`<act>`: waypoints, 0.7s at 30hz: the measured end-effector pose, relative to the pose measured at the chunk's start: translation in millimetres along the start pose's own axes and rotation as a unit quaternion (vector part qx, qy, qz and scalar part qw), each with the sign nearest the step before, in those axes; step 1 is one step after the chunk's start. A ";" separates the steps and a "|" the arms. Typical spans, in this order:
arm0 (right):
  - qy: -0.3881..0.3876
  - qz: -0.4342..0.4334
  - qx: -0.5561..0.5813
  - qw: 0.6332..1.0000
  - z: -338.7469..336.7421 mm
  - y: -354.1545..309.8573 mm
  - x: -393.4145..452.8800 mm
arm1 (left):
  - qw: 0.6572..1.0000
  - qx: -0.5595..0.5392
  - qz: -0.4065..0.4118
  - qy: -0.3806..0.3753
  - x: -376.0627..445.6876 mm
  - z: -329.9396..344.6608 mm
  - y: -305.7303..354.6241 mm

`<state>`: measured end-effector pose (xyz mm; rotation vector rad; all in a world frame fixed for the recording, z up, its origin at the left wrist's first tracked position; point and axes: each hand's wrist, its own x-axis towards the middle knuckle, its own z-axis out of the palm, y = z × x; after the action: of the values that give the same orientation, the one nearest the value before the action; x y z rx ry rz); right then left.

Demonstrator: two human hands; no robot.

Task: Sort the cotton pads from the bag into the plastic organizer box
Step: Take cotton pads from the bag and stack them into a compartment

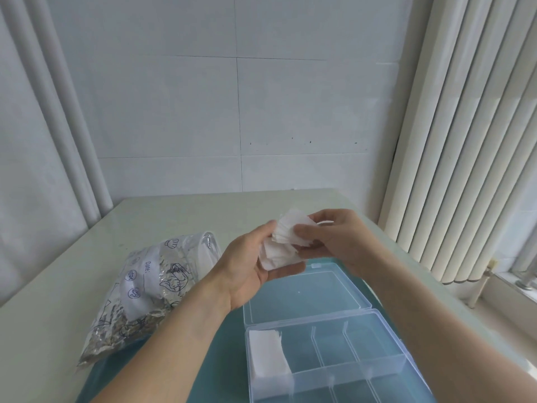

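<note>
The left hand and right hand both gripped a bunch of cotton pads above the open organizer box. One stack filled the left compartment; the others appeared empty. The bag lay alongside.

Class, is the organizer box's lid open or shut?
Open: the lid lies flat behind the organizer box, whose compartments are exposed.
</note>
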<state>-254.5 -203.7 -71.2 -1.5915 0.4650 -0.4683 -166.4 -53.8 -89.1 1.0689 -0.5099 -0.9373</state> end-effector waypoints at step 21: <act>-0.075 -0.066 -0.012 0.995 -6.8 -45.9 -16.3 | 0.991 0.065 0.045 0.106 1.0 -15.4 -0.8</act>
<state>-271.0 -197.2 -25.3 -1.6732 0.2527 -0.4409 -154.6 -47.0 -96.4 1.2388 -0.4429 -0.7085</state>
